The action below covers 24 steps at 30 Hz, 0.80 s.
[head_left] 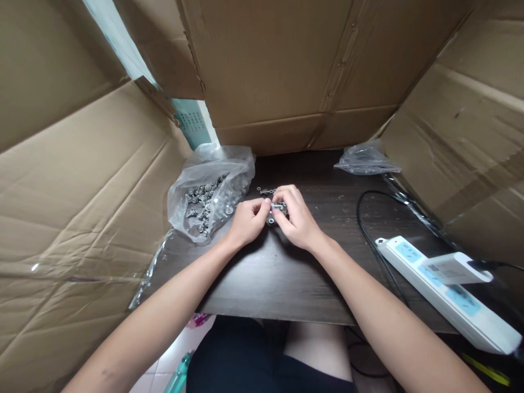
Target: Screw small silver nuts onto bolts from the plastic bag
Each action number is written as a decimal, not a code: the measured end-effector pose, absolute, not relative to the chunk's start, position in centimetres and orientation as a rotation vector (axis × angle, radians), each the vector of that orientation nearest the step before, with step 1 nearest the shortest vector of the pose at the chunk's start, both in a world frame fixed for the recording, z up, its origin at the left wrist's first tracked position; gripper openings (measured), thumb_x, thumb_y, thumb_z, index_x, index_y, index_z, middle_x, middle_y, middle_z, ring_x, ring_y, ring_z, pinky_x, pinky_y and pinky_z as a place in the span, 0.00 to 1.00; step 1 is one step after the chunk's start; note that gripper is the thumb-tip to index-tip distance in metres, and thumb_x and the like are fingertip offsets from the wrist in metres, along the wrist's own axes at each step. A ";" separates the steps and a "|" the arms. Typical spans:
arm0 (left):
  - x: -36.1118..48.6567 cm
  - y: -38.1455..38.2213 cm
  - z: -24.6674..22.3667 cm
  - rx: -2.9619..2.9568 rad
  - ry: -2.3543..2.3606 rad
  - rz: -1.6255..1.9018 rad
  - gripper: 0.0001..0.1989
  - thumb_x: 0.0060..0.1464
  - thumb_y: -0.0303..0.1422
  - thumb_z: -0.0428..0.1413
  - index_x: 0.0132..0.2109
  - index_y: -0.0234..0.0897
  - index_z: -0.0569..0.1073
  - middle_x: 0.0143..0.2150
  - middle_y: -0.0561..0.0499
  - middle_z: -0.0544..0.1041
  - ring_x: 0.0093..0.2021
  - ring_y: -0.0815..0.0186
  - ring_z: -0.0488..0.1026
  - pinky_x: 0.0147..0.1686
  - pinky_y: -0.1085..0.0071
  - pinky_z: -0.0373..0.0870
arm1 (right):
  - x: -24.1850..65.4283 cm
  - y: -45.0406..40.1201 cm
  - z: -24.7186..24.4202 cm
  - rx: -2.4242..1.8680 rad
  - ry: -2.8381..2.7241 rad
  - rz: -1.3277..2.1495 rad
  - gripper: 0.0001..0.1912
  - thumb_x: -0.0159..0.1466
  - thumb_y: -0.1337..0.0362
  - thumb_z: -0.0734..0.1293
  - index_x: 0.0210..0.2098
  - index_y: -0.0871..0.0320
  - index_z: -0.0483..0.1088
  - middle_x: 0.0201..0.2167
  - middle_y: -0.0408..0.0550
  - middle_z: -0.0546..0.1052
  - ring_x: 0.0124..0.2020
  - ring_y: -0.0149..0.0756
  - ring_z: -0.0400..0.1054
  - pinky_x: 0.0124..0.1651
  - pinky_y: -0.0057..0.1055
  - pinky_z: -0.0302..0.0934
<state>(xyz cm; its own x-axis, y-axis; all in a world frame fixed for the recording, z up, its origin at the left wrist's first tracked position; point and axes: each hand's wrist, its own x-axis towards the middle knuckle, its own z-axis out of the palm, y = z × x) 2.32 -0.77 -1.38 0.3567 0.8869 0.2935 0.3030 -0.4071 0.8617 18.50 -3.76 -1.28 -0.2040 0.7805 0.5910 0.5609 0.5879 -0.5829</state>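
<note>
1. A person sits at a dark wood bench (254,284), both bare forearms reaching in from below, the hands meeting near its middle.
2. Between the hands is a small silvery piece, apparently a metal bolt (278,206), held just above the bench.
3. The left hand (250,221) has its thumb and forefinger pinched together at the piece's left end; the fine detail of the contact is too small to tell.
4. The right hand (295,218) curls inward, its thumb and bent fingers closed around the piece from the other side. Holding it from both ends probably keeps so small an object steady.
5. Beneath and just beyond the fingers lie loose fasteners (267,191), including a ring-shaped nut (271,221), seemingly set there for easy reach.
6. Near the left hand, a clear plastic bag (179,199) gapes open around a heap of metal hardware (207,196), likely spread wide so that its contents stay accessible.
7. A second clear bag (365,158) lies crumpled at the far right, well apart from the hands.
8. A white power strip (440,297) slants along the right side, perhaps kept there to leave working room.
</note>
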 end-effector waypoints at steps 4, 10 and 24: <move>2.4 -0.9 -1.2 1.860 1.050 1.052 0.24 0.64 0.47 0.47 0.25 0.36 0.62 0.22 0.55 0.61 0.25 0.70 0.57 0.28 0.70 0.52 | 18.5 -3.9 -1.2 -1.086 -1.824 0.275 0.16 0.60 0.69 0.64 0.47 0.54 0.61 0.54 0.57 0.67 0.57 0.50 0.62 0.58 0.52 0.60; 2.5 -1.0 -1.3 1.887 1.041 1.066 0.23 0.64 0.46 0.48 0.26 0.36 0.64 0.22 0.55 0.61 0.25 0.70 0.57 0.28 0.71 0.54 | 18.4 -3.6 -1.2 -1.216 -1.803 0.307 0.13 0.72 0.61 0.57 0.33 0.53 0.66 0.45 0.53 0.72 0.48 0.48 0.64 0.55 0.51 0.61; 2.3 -0.9 -1.2 1.981 1.075 1.074 0.20 0.66 0.39 0.45 0.27 0.36 0.65 0.22 0.55 0.65 0.24 0.70 0.60 0.27 0.71 0.54 | 18.5 -3.6 -1.7 -1.184 -1.700 0.429 0.16 0.63 0.63 0.64 0.51 0.54 0.66 0.53 0.55 0.70 0.52 0.49 0.64 0.56 0.50 0.61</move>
<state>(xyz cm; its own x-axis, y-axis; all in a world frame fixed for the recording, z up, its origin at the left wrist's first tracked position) 2.34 -0.90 -1.25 0.3335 0.8733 0.3550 0.3564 -0.4654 0.8102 18.54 -3.61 -1.67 -0.0427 0.8561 0.5150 0.5095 0.4620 -0.7259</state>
